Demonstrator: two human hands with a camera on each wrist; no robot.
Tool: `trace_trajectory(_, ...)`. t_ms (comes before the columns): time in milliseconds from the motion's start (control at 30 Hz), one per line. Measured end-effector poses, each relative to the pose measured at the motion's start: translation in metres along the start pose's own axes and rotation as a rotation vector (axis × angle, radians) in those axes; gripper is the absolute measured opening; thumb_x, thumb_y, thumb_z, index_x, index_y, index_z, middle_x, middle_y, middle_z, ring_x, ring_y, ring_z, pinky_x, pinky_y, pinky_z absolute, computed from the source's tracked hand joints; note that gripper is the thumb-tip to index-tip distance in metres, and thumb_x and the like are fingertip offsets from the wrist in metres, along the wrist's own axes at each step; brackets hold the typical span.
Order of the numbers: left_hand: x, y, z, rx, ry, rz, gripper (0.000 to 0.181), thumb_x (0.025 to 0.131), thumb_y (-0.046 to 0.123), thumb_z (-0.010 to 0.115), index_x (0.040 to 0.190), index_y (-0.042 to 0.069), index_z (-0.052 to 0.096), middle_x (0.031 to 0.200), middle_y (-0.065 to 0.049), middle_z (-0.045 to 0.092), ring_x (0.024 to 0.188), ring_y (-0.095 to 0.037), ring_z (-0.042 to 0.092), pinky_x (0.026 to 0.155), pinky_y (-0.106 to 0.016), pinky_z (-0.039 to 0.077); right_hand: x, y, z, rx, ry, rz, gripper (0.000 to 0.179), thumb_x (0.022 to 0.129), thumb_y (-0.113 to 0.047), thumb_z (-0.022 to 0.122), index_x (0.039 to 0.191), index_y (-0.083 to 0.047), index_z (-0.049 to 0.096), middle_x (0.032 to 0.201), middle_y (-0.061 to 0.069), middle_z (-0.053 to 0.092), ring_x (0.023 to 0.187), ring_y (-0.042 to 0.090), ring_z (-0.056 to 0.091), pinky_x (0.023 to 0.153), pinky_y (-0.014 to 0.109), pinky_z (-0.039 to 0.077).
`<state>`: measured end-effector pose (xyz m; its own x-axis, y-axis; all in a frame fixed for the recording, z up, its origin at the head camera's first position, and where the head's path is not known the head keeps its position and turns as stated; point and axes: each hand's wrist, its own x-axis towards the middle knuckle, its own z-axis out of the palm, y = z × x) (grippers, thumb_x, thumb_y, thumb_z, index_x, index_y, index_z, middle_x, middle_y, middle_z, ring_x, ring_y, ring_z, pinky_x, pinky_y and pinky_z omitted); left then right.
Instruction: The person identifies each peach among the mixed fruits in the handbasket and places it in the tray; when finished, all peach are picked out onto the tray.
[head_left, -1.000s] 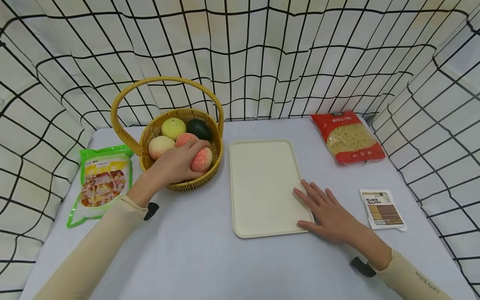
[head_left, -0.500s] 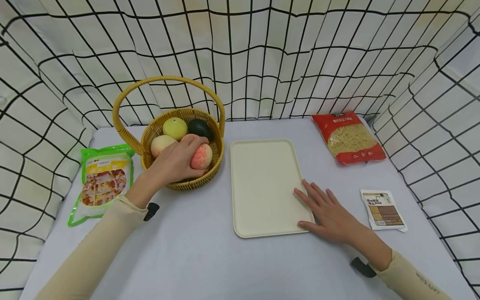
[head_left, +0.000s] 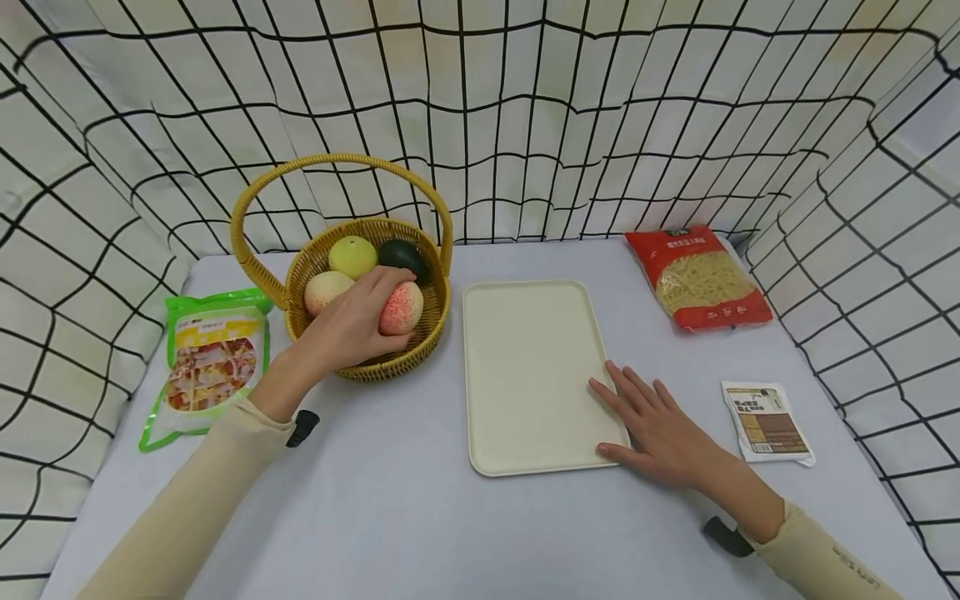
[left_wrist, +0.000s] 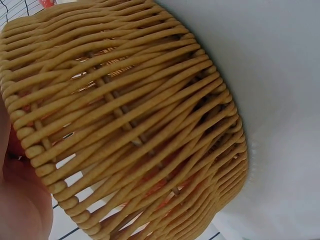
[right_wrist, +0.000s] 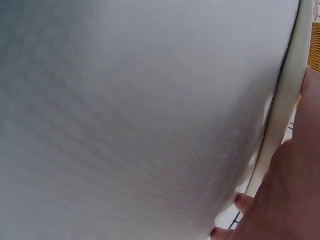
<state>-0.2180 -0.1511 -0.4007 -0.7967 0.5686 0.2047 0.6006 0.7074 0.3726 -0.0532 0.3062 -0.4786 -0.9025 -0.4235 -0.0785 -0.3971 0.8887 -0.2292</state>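
In the head view my left hand (head_left: pixel 352 323) reaches into a yellow wicker basket (head_left: pixel 390 367) and grips a pink speckled peach (head_left: pixel 401 308), fingers over its far side and thumb at its near side. Beside the hand in the basket lie a pale peach-like fruit (head_left: pixel 326 291), a yellow-green round fruit (head_left: pixel 352 257) and a dark green avocado (head_left: pixel 405 260). The basket's wall (left_wrist: pixel 125 115) fills most of the left wrist view. My right hand (head_left: pixel 660 433) rests with spread, straight fingers on the right edge of a cream rectangular tray (head_left: pixel 532 375).
A green-edged food bag (head_left: pixel 213 362) lies left of the basket. Toward the back right is a red bag of pasta (head_left: pixel 701 279); a small white and brown packet (head_left: pixel 768 421) lies right of my right hand. Black netting (head_left: pixel 495 125) rises around the white table (head_left: pixel 390 517).
My left hand has shifted slightly within the basket, and the second pink peach seen earlier under its fingers is now hidden. My right hand and the tray stay put.
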Motion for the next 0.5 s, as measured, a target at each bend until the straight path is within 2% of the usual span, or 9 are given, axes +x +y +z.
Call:
trace_trajectory(233,-0.0021,0.0008,-0.0021,-0.002,0.031,0.019,0.076,0.085,0.021,0.085,0.15,0.007,0.047,0.151,-0.017,0.053,0.135,-0.035,0.056,0.111,-0.055,0.051,0.0,-0.0005,0.0003,0.0,0.004,-0.002,0.09,0.097,-0.065,0.063,0.171,-0.033,0.023,0.181,0.008,0.013,0.165,0.041,0.021,0.126,0.075,0.023)
trace_trajectory(500,-0.0071,0.0002,-0.0028,0.001,0.11,0.102,0.067,0.086,0.02,0.085,0.146,0.013,0.056,0.146,-0.017,0.055,0.132,-0.036,0.055,0.105,-0.056,0.054,-0.0005,-0.0007,0.0011,-0.013,0.006,-0.001,0.089,0.098,-0.065,0.063,0.171,-0.033,0.023,0.182,0.008,0.013,0.165,0.041,0.021,0.126,0.074,0.023)
